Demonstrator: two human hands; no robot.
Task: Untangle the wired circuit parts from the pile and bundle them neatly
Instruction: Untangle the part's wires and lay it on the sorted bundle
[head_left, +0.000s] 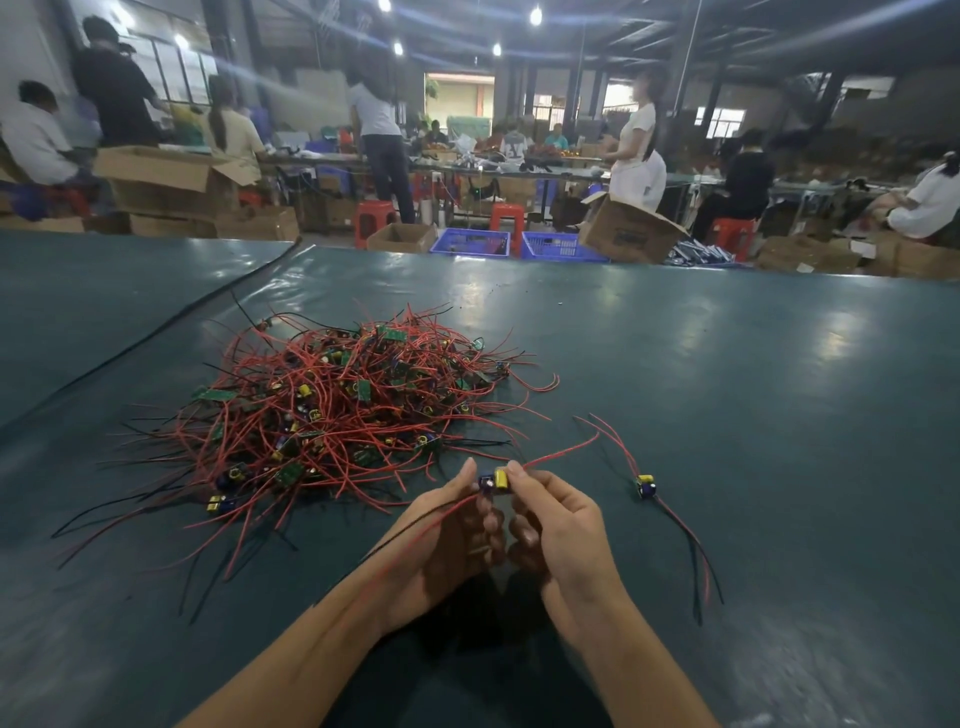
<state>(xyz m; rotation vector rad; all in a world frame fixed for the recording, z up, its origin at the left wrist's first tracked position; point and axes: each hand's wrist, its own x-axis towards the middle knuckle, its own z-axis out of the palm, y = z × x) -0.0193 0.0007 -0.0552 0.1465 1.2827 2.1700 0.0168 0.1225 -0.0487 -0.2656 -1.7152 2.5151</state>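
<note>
- While both hands meet low over the near part of the table, the left hand (447, 525) and the right hand (558, 519) share one grip. Thumb and forefinger tips of each pinch a small circuit part (493, 480), yellow and dark blue, and the other fingers curl loosely beneath.
- Red and black leads (415, 530) from the held part trail back across the left wrist. Another red lead (563, 451) runs up and to the right, apart from the heap.
- The step in hand looks like straightening one freed part. It would go best with the component body held firmly, not tugged by its wires, and each lead drawn out through the fingers so all lie one way.
- Just right of the hands lies a separated part (645, 487), its leads stretched out, well apart from the heap. Laying the held one alongside it, bodies together, would start a tidy bundle.
- Left of and beyond the hands sits the pile (337, 400), a dense tangle of red and black wire with green boards and yellow components. Most of the task appears undone.
- The table (753, 364) is wide, covered in a glossy dark green sheet.
- Beyond it is a dim workshop with people at long benches, cardboard boxes (171, 179), blue crates (470, 243), red stools (375, 221) and ceiling lamps.
</note>
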